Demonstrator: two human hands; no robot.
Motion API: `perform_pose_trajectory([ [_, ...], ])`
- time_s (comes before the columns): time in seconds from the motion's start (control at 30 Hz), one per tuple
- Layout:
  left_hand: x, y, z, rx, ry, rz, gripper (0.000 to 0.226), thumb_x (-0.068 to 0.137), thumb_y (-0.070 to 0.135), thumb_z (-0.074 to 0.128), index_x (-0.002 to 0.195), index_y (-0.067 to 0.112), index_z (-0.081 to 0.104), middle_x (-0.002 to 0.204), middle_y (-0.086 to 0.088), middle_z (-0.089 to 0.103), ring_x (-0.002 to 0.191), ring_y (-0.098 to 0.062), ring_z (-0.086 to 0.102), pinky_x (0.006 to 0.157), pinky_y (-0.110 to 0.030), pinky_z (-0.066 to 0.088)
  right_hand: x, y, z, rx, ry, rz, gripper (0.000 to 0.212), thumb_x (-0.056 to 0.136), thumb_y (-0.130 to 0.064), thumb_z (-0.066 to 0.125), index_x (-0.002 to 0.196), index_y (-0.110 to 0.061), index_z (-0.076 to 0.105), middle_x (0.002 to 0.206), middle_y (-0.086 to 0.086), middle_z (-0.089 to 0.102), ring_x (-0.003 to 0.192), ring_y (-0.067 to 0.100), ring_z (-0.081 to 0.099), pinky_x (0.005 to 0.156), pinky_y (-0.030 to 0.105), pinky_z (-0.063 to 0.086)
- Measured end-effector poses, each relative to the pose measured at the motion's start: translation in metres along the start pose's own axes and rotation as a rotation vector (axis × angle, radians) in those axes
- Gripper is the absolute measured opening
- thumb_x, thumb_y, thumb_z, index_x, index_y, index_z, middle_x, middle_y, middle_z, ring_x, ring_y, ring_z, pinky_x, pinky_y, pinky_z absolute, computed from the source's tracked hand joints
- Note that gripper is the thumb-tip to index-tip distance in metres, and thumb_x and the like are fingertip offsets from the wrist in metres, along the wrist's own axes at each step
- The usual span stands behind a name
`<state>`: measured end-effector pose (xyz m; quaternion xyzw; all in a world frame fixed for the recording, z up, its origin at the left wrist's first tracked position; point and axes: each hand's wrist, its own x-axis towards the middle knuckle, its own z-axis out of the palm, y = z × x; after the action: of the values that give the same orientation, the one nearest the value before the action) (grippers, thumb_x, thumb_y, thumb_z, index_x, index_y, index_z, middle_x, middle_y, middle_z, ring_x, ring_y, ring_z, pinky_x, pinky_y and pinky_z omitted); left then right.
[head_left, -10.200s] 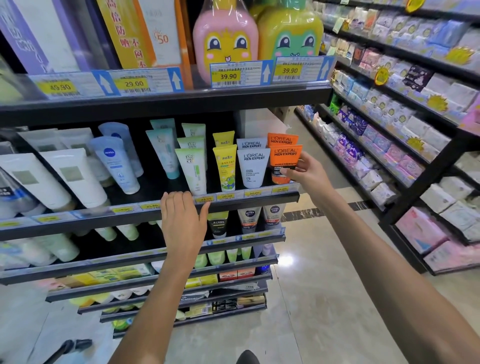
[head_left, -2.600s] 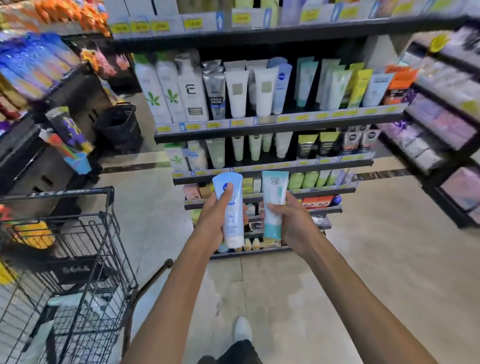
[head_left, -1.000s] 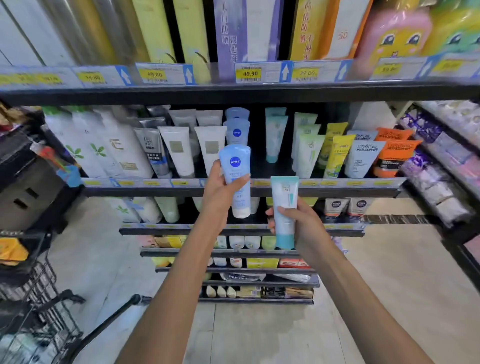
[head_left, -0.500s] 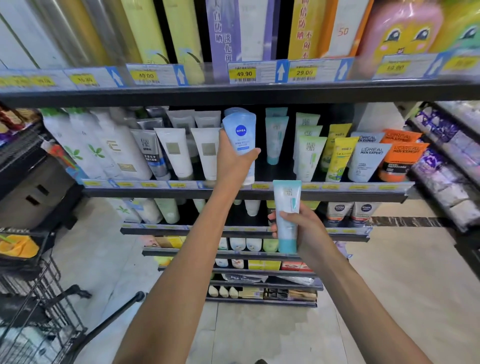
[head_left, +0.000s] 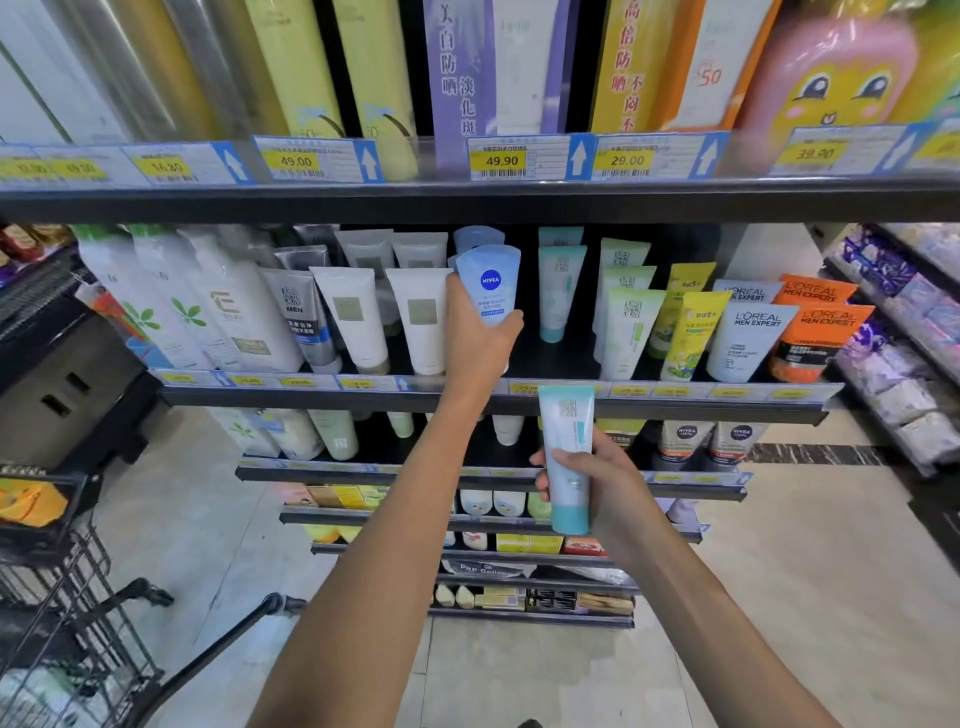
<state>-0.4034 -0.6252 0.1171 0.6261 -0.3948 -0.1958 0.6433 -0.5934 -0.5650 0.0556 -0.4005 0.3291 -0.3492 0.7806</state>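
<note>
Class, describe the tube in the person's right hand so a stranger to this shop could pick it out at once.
Start at the black shelf rack of face-wash tubes. Before its lower shelves, the right hand grips a pale tube with a teal cap, cap down. It alone is held clear of the shelves.

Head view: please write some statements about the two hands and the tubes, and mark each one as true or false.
1. The left hand holds the blue Nivea tube at the shelf. True.
2. The right hand is empty. False: it grips a white and teal tube.
3. The white and teal tube stands on the shelf. False: it is held in front of the shelf edge.
4. Orange tubes stand at the right end of that shelf. True.
5. A shopping cart is on the right. False: it is at the lower left.
</note>
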Motion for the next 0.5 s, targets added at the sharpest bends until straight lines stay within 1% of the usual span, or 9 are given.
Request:
perform_pose_trajectory([
  [0.1,0.002,-0.005,0.003,0.045,-0.014,-0.005,0.061,0.082,0.003,0.077,0.126,0.022,0.04,0.102,0.016,0.053,0.091,0.009,0.058,0.069,-0.009,0.05,0.001,0.001,0.0,-0.009,-0.006,0.004,0.04,0.095,-0.003,0.062,0.134,-0.009,0.059,0.1,0.021,0.069,0.074,0.028,0.062,0.069,0.038,0.055],
  [0.17,-0.001,-0.014,0.004,0.087,-0.022,-0.035,0.062,0.083,0.002,0.076,0.131,0.017,0.04,0.101,0.019,0.052,0.087,0.018,0.056,0.065,-0.005,0.047,0.002,0.002,0.001,-0.004,0.0,0.01,0.041,0.095,-0.002,0.062,0.135,-0.009,0.058,0.099,0.021,0.069,0.075,0.028,0.062,0.07,0.04,0.054],
  [0.2,-0.002,-0.017,0.005,0.104,-0.024,-0.054,0.063,0.083,0.003,0.076,0.133,0.015,0.04,0.1,0.019,0.051,0.087,0.016,0.056,0.064,-0.003,0.046,0.002,0.002,0.001,-0.002,0.005,0.014,0.041,0.095,-0.002,0.062,0.135,-0.01,0.058,0.099,0.021,0.069,0.074,0.028,0.062,0.071,0.041,0.053],
  [0.27,-0.005,-0.022,0.004,0.14,-0.03,-0.074,0.064,0.084,0.005,0.076,0.136,0.014,0.04,0.099,0.019,0.05,0.088,0.007,0.056,0.063,-0.002,0.045,0.002,0.004,0.001,0.005,0.012,0.02,0.041,0.094,-0.002,0.062,0.134,-0.011,0.059,0.099,0.021,0.07,0.074,0.028,0.062,0.073,0.042,0.053],
  [0.33,-0.005,-0.022,0.004,0.165,-0.034,-0.087,0.064,0.085,0.008,0.077,0.136,0.014,0.039,0.101,0.013,0.052,0.091,0.0,0.056,0.065,-0.005,0.047,0.002,0.005,0.0,0.001,0.008,0.021,0.041,0.094,-0.003,0.062,0.134,-0.011,0.059,0.1,0.022,0.069,0.074,0.028,0.062,0.074,0.042,0.052],
  [0.43,-0.004,-0.021,0.006,0.209,-0.014,-0.086,0.06,0.085,0.013,0.078,0.131,0.014,0.039,0.111,0.001,0.054,0.099,-0.012,0.058,0.073,-0.019,0.052,0.002,0.006,-0.001,-0.009,0.01,0.022,0.041,0.095,-0.003,0.061,0.135,-0.012,0.059,0.1,0.022,0.069,0.074,0.027,0.062,0.074,0.043,0.051],
  [0.5,-0.006,-0.022,0.007,0.241,0.007,-0.074,0.057,0.084,0.017,0.08,0.124,0.014,0.039,0.111,-0.001,0.056,0.099,-0.016,0.059,0.076,-0.03,0.057,0.002,0.008,-0.002,-0.01,0.009,0.021,0.041,0.095,-0.003,0.062,0.135,-0.013,0.059,0.1,0.021,0.069,0.074,0.028,0.062,0.074,0.042,0.051],
])
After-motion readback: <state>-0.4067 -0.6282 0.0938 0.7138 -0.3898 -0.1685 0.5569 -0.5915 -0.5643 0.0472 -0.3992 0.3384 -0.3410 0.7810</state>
